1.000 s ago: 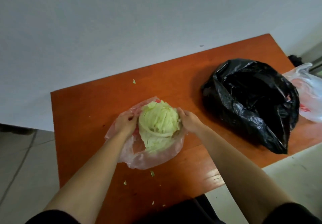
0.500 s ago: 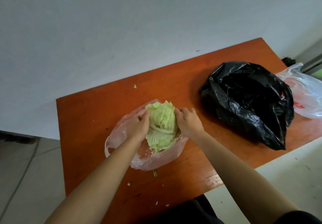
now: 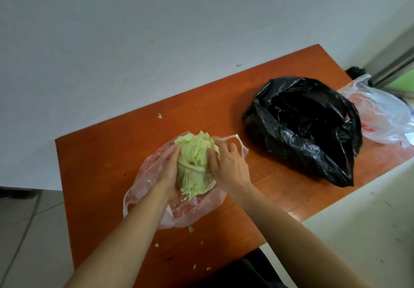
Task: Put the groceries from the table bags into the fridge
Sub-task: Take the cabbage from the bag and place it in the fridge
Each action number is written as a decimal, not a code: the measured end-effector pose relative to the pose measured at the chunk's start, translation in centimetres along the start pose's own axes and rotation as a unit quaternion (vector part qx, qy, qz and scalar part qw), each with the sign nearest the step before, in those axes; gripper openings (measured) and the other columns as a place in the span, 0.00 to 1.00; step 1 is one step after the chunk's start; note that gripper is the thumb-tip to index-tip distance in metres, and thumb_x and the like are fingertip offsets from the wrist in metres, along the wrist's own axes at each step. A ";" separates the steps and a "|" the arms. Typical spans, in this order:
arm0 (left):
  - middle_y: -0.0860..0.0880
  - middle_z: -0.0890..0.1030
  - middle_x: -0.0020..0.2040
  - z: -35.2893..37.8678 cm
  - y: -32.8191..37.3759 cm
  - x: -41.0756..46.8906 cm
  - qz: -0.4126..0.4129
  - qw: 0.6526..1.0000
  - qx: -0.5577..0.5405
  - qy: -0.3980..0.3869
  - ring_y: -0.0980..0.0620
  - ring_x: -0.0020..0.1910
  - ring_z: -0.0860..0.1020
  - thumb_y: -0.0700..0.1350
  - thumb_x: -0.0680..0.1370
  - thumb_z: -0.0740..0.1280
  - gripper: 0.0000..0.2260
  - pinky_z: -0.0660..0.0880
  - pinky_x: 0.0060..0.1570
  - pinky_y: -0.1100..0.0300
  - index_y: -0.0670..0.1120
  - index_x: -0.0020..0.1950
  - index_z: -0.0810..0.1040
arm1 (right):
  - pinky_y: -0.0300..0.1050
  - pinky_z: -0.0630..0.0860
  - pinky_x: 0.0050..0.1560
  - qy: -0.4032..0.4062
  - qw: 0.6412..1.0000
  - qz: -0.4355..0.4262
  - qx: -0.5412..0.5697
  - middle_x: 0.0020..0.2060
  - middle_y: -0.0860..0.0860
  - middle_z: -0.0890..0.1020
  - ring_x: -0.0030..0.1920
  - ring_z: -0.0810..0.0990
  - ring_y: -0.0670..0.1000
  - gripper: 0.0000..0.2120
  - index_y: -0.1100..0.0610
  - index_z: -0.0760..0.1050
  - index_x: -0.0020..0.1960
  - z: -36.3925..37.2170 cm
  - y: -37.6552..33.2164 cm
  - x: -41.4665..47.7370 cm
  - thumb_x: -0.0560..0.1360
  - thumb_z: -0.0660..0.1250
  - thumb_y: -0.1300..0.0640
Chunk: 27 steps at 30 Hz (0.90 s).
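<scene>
A pale green cabbage (image 3: 194, 162) sits on an opened pink plastic bag (image 3: 147, 175) near the middle of the brown wooden table (image 3: 94, 158). My left hand (image 3: 169, 167) presses against the cabbage's left side and my right hand (image 3: 228, 164) grips its right side, so both hands clasp it. The bag lies flattened under and around the cabbage, one handle loop stretched to the right. The fridge is out of view.
A crumpled black plastic bag (image 3: 302, 126) lies on the table's right half. A clear white bag with red print (image 3: 380, 115) sits at the far right edge. Small cabbage scraps (image 3: 190, 229) dot the table. A grey wall runs behind; tiled floor lies left.
Both hands have closed in tighter around the cabbage, and it has turned more upright on the bag. The bag's handle has sprung out to the right.
</scene>
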<state>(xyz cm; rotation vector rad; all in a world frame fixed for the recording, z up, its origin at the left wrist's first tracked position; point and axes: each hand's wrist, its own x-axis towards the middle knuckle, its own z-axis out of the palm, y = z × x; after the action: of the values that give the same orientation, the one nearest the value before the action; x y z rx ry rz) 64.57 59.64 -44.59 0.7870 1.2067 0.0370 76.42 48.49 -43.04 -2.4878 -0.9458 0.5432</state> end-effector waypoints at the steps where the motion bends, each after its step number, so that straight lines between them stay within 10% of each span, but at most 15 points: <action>1: 0.45 0.84 0.56 0.2 0.1 0.0 0.003 1.000 -0.002 0.007 0.44 0.55 0.83 0.71 0.76 0.59 0.28 0.80 0.53 0.47 0.53 0.62 0.81 | 0.49 0.74 0.48 -0.038 0.998 0.033 0.031 0.62 0.54 0.71 0.53 0.76 0.52 0.25 0.48 0.65 0.75 0.2 0.0 0.0 0.83 0.50 0.38; 8: 0.50 0.78 0.63 1.9 0.9 0.1 0.008 0.998 0.038 0.047 0.46 0.62 0.78 0.73 0.73 0.61 0.33 0.74 0.64 0.45 0.53 0.69 0.75 | 0.59 0.59 0.73 -0.115 0.958 0.172 0.197 0.76 0.57 0.62 0.76 0.58 0.59 0.29 0.45 0.58 0.80 0.4 2.3 1.4 0.82 0.44 0.36; 18: 0.47 0.83 0.53 2.9 1.0 -0.7 -0.013 0.997 -0.001 0.072 0.47 0.53 0.82 0.70 0.78 0.55 0.26 0.78 0.57 0.48 0.52 0.53 0.81 | 0.66 0.60 0.74 -0.106 0.954 0.160 0.229 0.76 0.52 0.66 0.77 0.62 0.57 0.35 0.39 0.55 0.78 0.4 0.8 0.6 0.76 0.42 0.25; 27: 0.49 0.81 0.59 3.3 5.1 -6.5 0.077 0.994 -0.024 0.079 0.48 0.52 0.81 0.66 0.80 0.56 0.22 0.79 0.46 0.52 0.53 0.61 0.77 | 0.62 0.59 0.76 -0.003 0.948 0.104 0.302 0.78 0.50 0.63 0.78 0.59 0.56 0.46 0.44 0.55 0.80 -5.5 -3.8 0.3 0.69 0.47 0.20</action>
<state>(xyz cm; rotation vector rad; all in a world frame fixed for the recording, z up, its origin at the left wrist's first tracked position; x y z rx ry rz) 66.74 58.91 -36.02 0.8460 1.2869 0.2577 77.32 49.91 -36.52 -2.0271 -0.4221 0.7732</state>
